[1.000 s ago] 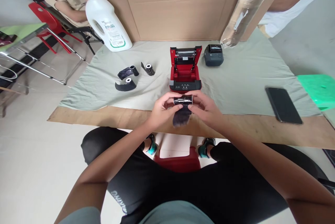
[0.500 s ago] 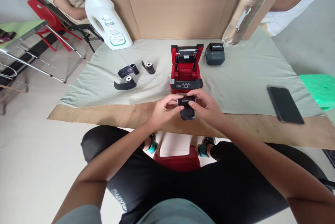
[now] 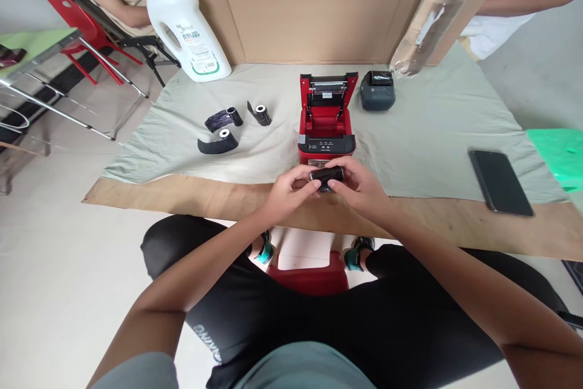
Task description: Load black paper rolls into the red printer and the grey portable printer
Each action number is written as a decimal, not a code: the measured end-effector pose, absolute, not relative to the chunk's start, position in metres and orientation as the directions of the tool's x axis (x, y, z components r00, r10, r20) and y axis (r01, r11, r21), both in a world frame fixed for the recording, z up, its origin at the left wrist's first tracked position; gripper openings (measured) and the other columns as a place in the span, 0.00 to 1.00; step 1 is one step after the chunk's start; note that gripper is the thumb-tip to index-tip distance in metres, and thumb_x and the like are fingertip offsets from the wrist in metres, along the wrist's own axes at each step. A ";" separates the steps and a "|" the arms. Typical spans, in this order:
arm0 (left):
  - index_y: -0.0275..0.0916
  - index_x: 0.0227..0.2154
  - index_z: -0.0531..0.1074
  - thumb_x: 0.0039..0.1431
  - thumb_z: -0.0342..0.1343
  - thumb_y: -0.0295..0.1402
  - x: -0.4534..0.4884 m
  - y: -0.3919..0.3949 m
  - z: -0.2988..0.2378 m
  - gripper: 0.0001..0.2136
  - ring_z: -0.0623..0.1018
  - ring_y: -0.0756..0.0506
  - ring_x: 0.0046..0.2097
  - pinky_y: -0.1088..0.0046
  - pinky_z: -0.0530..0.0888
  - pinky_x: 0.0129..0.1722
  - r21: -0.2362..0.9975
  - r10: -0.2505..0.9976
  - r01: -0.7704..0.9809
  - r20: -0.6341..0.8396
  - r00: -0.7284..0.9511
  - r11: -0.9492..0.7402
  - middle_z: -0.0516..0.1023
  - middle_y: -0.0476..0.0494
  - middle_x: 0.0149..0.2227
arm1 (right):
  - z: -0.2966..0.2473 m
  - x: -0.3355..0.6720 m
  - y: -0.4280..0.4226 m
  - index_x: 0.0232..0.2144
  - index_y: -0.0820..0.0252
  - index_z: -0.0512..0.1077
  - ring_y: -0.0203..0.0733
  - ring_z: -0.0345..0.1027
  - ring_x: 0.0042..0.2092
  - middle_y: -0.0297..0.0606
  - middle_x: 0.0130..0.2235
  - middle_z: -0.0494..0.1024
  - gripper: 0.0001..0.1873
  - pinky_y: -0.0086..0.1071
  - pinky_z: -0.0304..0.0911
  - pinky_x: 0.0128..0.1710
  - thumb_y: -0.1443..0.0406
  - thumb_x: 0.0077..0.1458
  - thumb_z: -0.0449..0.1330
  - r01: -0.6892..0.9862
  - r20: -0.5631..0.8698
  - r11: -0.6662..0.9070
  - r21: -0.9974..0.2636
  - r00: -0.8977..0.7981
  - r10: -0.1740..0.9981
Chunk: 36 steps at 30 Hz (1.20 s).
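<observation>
L hand (image 3: 286, 192) and R hand (image 3: 363, 187) both have the black roll (image 3: 328, 174) gripped at its ends, thumbs on the near side, just in front of the red machine (image 3: 325, 145), lid up. Only a bit of tail (image 3: 324, 188) shows betw. the thumbs. Prob. best: even pressure w/ both thumbs, roll lvl, tail snug & flat, no creases.

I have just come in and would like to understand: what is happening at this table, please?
A seated person holds a small black roll between left grip and right grip, in front of a red printer. The printer's lid stands open, and the held roll is not inside. Three other black rolls are on the cloth, left of the printer.
</observation>
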<state>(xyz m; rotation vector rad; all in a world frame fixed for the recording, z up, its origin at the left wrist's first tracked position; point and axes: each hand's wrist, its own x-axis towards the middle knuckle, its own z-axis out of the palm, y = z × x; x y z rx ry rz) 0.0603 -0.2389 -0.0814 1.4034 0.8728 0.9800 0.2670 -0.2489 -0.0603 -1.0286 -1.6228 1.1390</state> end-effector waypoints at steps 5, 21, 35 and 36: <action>0.41 0.48 0.77 0.58 0.70 0.46 0.058 -0.243 -0.075 0.20 0.83 0.46 0.40 0.70 0.80 0.42 0.980 0.924 0.069 0.150 0.351 -0.185 0.84 0.44 0.41 | -0.066 0.268 -0.251 0.51 0.52 0.73 0.48 0.76 0.50 0.40 0.48 0.80 0.18 0.43 0.76 0.48 0.53 0.63 0.66 0.095 0.157 0.183 -0.978 -0.235 0.959; 0.37 0.73 0.57 0.76 0.43 0.43 0.002 -0.169 -0.110 0.28 0.53 0.34 0.78 0.45 0.51 0.76 0.176 0.888 0.872 0.040 0.457 -0.457 0.52 0.35 0.77 | -0.006 0.199 -0.215 0.62 0.53 0.74 0.44 0.71 0.38 0.41 0.45 0.78 0.23 0.39 0.73 0.39 0.64 0.66 0.58 0.478 0.434 0.537 -0.695 -0.317 0.844; 0.34 0.76 0.50 0.76 0.38 0.49 0.013 -0.199 -0.115 0.33 0.45 0.36 0.80 0.44 0.46 0.78 0.220 0.892 0.871 -0.011 0.452 -0.439 0.43 0.38 0.79 | 0.007 0.092 -0.018 0.55 0.76 0.70 0.53 0.75 0.55 0.54 0.54 0.75 0.19 0.39 0.70 0.52 0.74 0.62 0.59 0.963 -0.026 0.165 -0.214 -0.174 0.984; 0.34 0.76 0.50 0.76 0.38 0.49 0.014 -0.200 -0.116 0.33 0.45 0.36 0.80 0.44 0.47 0.78 0.221 0.894 0.873 -0.011 0.448 -0.435 0.44 0.39 0.79 | 0.003 0.090 -0.012 0.54 0.79 0.70 0.52 0.75 0.55 0.55 0.53 0.75 0.17 0.37 0.70 0.51 0.74 0.64 0.58 0.966 -0.041 0.156 -0.208 -0.168 0.985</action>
